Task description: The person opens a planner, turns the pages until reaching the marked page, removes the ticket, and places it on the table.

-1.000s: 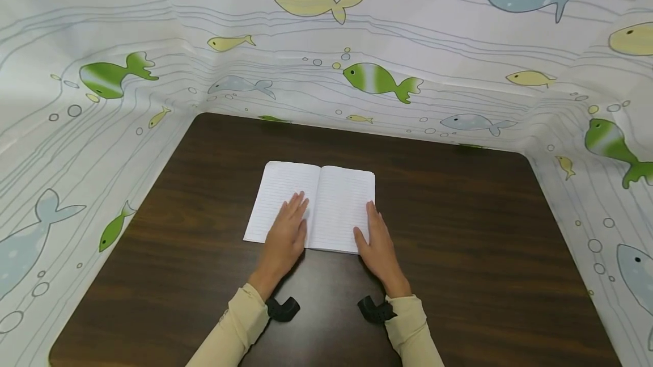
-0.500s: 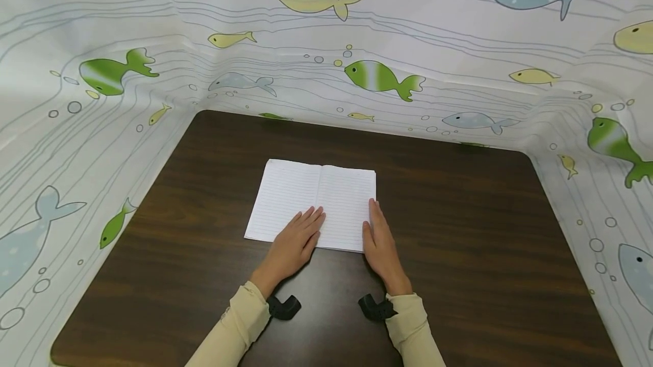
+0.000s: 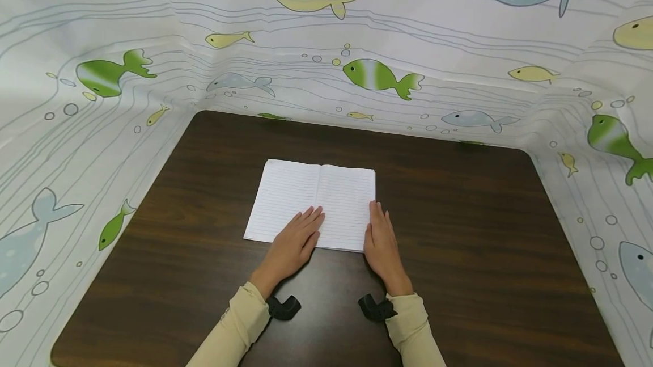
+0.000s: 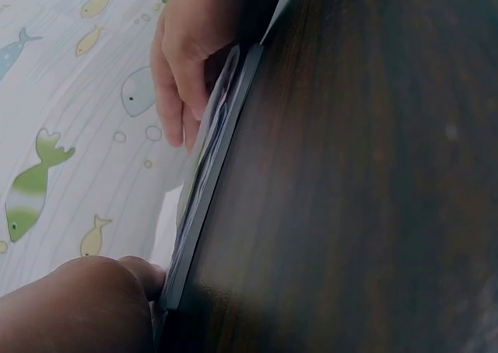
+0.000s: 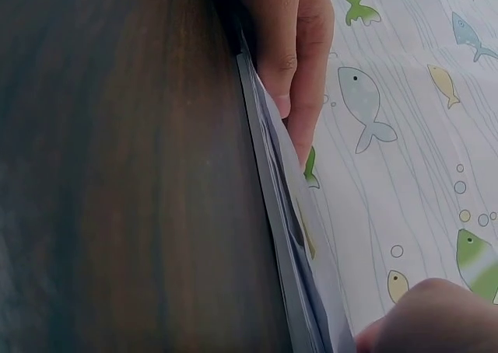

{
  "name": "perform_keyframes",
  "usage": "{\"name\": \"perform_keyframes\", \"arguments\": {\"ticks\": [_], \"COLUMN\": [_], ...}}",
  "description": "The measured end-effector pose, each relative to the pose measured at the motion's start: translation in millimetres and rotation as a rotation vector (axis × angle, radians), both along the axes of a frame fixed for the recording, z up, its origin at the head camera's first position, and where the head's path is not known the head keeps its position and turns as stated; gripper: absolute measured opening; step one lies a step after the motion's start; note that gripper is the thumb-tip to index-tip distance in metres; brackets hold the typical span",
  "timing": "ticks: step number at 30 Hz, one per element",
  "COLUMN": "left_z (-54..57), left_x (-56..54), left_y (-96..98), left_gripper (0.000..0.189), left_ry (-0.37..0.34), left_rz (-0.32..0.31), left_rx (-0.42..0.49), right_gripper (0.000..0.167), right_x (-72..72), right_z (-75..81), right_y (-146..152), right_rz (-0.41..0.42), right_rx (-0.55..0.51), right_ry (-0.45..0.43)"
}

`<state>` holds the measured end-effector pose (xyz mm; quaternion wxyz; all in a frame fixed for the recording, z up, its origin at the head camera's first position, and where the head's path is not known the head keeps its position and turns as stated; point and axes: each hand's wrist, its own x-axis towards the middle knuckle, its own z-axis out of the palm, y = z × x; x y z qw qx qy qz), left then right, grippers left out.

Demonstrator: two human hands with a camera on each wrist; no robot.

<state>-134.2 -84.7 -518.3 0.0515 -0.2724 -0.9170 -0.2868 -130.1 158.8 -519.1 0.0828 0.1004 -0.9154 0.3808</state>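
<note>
Notebook (image 3: 344,197) is lying open, lined pages up, around the middle of the dark wooden table (image 3: 474,231), its fold running away from the person. Left hand (image 3: 294,240) is resting on the pages, fingers straight and together, fingertips reaching the fold near the near edge; it is gripping nothing. Right hand (image 3: 384,244) is standing along the right page's outer edge, fingers extended, thumb beside them; no grip is showing, and firmness of contact there is not readable. Both wrist views are showing the near edge as stacked thin layers, some slightly parted. Judgement: the notebook is probably being light, its leaves limp and easily creased, with the fold acting as a soft hinge; smooth paper is likely sliding readily on the wood. For lifting, both outer edges are looking best, taking leaves and cover together; a single leaf is likely to be tearing or bending. Wood is extending broadly to the left and right of the notebook and in a narrower strip behind it, ending at the fish-print cloth (image 3: 449,60); both sleeves (image 3: 245,316) are crossing the near side.
</note>
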Motion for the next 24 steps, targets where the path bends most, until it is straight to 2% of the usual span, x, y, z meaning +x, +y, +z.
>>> {"name": "perform_keyframes", "arguments": {"ticks": [5,12,15,24], "left_z": [0.7,4.9,6.3,0.8], "left_x": [-0.6,0.7,0.9,0.1], "left_y": [0.5,0.2,-0.1,-2.1], "left_gripper": [0.052,0.094,0.102,0.088], "left_ry": [-0.054,-0.159,-0.191,-0.114], "left_rz": [0.008,0.041,0.052,0.042], "left_rx": [0.013,0.030,0.039,0.096], "right_gripper": [0.051,0.050,0.050,0.049], "right_x": [0.2,-1.7,-1.9,-1.9], "right_z": [1.9,2.3,2.3,1.7], "right_y": [0.5,-1.3,-1.8,-2.9], "right_rz": [0.018,0.053,0.072,0.107], "right_rx": [0.016,0.016,0.016,0.005], "right_ry": [0.005,0.004,0.005,0.006]}}
